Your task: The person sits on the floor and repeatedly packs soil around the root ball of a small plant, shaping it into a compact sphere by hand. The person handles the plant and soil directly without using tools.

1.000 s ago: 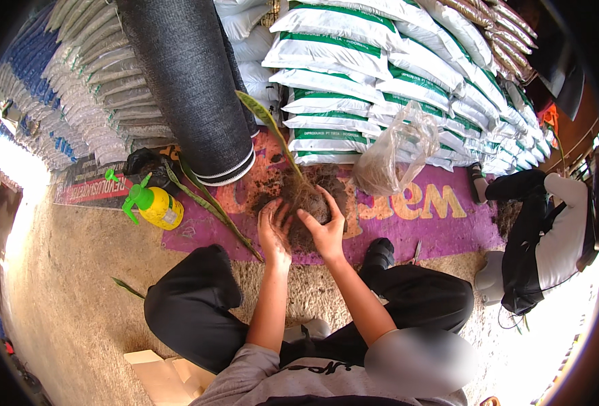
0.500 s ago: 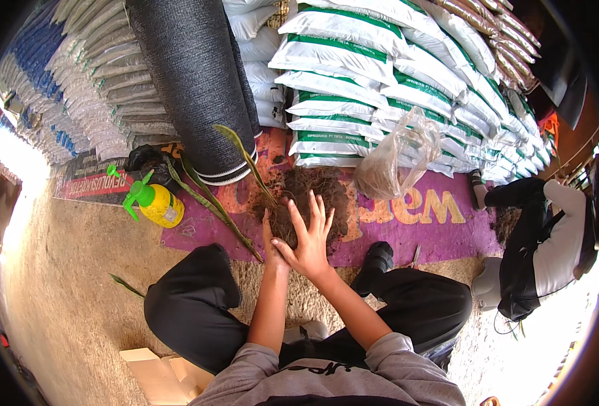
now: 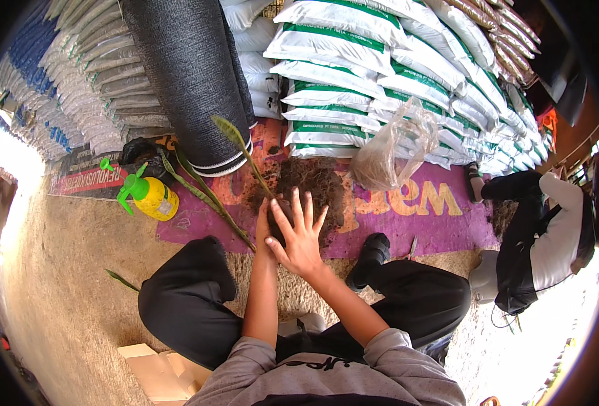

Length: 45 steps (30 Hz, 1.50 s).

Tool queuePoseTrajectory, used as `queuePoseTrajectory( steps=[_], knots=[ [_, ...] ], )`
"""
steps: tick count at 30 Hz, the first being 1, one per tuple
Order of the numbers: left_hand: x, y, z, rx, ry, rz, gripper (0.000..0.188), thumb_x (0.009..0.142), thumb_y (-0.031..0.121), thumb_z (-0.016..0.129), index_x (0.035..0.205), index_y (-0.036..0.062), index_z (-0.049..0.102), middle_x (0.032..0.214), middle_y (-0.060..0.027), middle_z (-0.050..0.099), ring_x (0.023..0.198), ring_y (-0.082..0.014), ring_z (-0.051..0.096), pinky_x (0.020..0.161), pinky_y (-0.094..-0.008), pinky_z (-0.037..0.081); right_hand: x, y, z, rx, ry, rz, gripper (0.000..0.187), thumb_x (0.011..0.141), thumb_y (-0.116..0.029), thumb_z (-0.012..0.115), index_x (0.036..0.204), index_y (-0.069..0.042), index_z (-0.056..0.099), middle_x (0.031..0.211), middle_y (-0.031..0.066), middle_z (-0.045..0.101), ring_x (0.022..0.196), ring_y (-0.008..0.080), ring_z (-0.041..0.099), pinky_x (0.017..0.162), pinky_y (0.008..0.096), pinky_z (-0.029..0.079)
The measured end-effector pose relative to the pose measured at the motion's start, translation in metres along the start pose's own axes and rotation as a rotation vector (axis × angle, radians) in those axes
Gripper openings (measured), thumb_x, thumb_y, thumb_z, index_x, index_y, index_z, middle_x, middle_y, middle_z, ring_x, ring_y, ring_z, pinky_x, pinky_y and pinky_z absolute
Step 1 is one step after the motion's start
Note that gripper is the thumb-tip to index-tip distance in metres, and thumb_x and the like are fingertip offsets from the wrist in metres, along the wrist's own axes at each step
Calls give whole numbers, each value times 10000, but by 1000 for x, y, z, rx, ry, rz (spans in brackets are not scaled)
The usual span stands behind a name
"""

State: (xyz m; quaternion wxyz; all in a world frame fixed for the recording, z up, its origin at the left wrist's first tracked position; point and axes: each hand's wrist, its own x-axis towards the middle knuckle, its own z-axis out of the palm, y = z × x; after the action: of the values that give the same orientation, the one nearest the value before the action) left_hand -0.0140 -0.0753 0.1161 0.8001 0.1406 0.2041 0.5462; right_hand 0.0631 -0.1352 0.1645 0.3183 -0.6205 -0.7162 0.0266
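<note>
My right hand [image 3: 301, 242] lies palm down over a clump of dark soil and roots [image 3: 313, 181], fingers stretched and spread. My left hand [image 3: 263, 231] stands on edge at the clump's left side, its visible fingers straight; the right hand hides part of it. The two hands touch near the right thumb. One long green leaf with pale edges [image 3: 233, 137] rises from the soil beside the left fingertips. More long leaves [image 3: 201, 186] lie to the left, their lower ends near my left wrist.
A yellow spray bottle with a green head [image 3: 156, 197] stands left. Behind are a black mesh roll [image 3: 184, 74] and stacked white-green sacks [image 3: 333, 74]. A clear bag of brown material [image 3: 380, 162] sits right of the soil on a purple banner [image 3: 441, 233]. Another person [image 3: 550, 243] sits far right.
My right hand has shifted slightly left over the soil, and its fingers are spread wider. The left hand stays at the clump's side. The whole view has shifted slightly.
</note>
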Motion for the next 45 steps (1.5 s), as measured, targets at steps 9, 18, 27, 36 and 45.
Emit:
queuePoseTrajectory(
  steps=[9, 18, 27, 36, 45],
  knots=[
    [-8, 13, -5, 83, 34, -98, 456, 951, 445, 339, 1184, 98, 521, 1164, -80, 571, 1036, -232, 557, 891, -408, 446, -7, 6, 11, 190, 21, 13, 606, 882, -472, 444, 1405, -187, 334, 1495, 184, 128, 1360, 430, 106, 1005, 675, 12],
    [11, 14, -33, 59, 113, -94, 528, 902, 505, 405, 1195, 76, 500, 1075, -87, 604, 936, -241, 584, 809, -412, 498, -2, 35, 34, 716, 273, 252, 491, 925, -277, 455, 1349, -38, 389, 1415, 206, 288, 1311, 350, 280, 1075, 425, 196],
    [19, 23, -26, 97, 210, -172, 626, 875, 553, 425, 1130, -3, 558, 926, -145, 619, 830, -263, 605, 715, -439, 523, -92, 204, 166, 1405, 759, 1603, 257, 882, -161, 507, 1073, -2, 573, 985, 87, 608, 808, 186, 594, 679, 326, 502],
    [29, 40, -61, 441, 519, -187, 672, 854, 614, 428, 1171, 36, 553, 1086, -128, 612, 971, -266, 599, 810, -423, 496, -72, 209, 181, 706, 723, 1327, 221, 810, -58, 547, 1021, 7, 530, 926, 103, 565, 852, 235, 576, 768, 354, 462],
    [35, 55, -60, 626, 756, -255, 727, 851, 660, 370, 1203, 46, 542, 1182, -131, 571, 1112, -294, 523, 960, -443, 385, 20, 228, 178, 261, 478, 709, 310, 733, -53, 596, 1037, -31, 542, 1086, 192, 473, 1040, 388, 475, 880, 453, 388]
  ],
)
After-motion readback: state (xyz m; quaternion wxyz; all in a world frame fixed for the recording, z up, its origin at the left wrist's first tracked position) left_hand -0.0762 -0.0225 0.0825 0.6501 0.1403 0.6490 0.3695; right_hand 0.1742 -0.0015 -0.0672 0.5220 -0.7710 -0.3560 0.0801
